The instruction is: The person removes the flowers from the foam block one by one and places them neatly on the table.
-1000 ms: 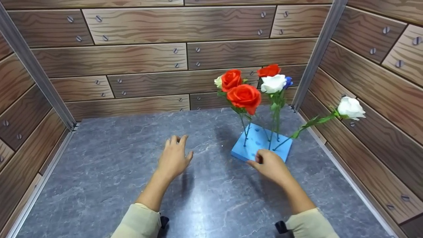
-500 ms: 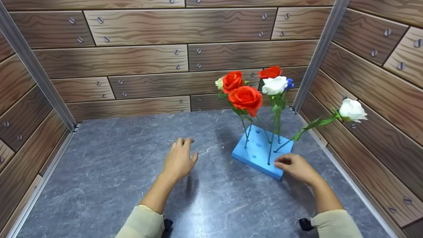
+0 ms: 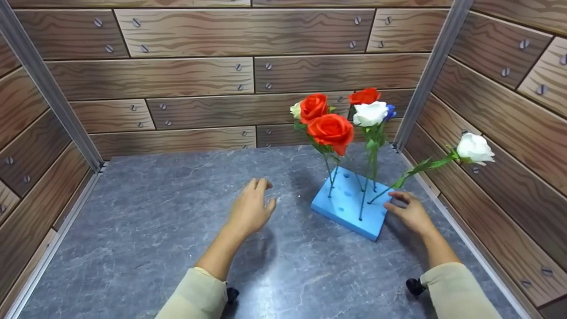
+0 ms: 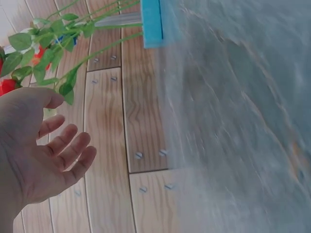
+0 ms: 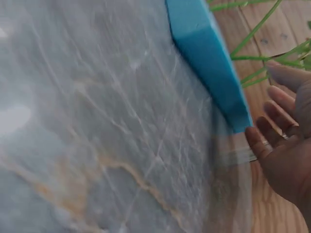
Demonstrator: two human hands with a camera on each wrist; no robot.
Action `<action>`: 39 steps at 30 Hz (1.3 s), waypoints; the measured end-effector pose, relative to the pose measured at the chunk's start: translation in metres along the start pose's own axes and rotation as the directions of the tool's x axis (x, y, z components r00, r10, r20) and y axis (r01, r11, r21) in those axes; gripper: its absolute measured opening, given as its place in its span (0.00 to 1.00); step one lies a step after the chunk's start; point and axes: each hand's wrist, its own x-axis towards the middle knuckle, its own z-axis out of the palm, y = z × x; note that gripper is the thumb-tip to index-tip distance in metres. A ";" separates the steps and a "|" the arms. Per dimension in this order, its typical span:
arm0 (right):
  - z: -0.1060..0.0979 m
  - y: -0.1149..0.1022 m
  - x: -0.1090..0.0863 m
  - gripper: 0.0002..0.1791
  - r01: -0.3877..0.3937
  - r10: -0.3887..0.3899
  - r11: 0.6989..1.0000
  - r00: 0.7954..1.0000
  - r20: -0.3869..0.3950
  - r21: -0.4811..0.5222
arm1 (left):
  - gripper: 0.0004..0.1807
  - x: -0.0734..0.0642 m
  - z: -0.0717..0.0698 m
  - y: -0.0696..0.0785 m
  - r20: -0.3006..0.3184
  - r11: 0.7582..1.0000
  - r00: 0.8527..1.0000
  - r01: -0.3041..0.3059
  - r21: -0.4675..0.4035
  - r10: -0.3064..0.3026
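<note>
Hovering near blue block (image 3: 350, 208), right hand (image 3: 413, 215) loosely parted, empty, left hand (image 3: 250, 208) relaxed, empty

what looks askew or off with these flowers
The white rose at the far right does: its stem slants sharply sideways from the blue block, so the bloom sticks out past the block's right edge. The other flowers, such as the large front red rose, stand much nearer upright.
</note>
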 end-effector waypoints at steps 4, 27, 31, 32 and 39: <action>-0.002 0.011 0.009 0.40 -0.026 0.026 1.000 1.000 0.010 0.009 | 0.17 0.007 0.006 0.014 0.011 0.999 1.000 -0.025 -0.036 0.025; 0.013 0.036 0.024 0.44 -0.121 0.122 0.990 0.992 -0.014 0.069 | 0.12 0.044 0.089 0.069 0.062 0.951 0.997 -0.016 -0.308 0.037; 0.015 0.037 0.026 0.42 -0.069 0.070 0.997 0.997 -0.012 0.042 | 0.12 0.051 0.099 0.070 0.065 0.944 0.997 -0.025 -0.330 0.049; 0.016 0.037 0.026 0.41 -0.054 0.055 0.998 0.998 -0.013 0.045 | 0.11 0.053 0.102 0.071 0.060 0.942 0.997 -0.030 -0.334 0.053; 0.021 0.033 0.034 0.39 0.003 -0.003 0.999 1.000 0.003 0.048 | 0.12 0.067 0.114 0.073 0.032 0.910 0.998 -0.029 -0.413 0.046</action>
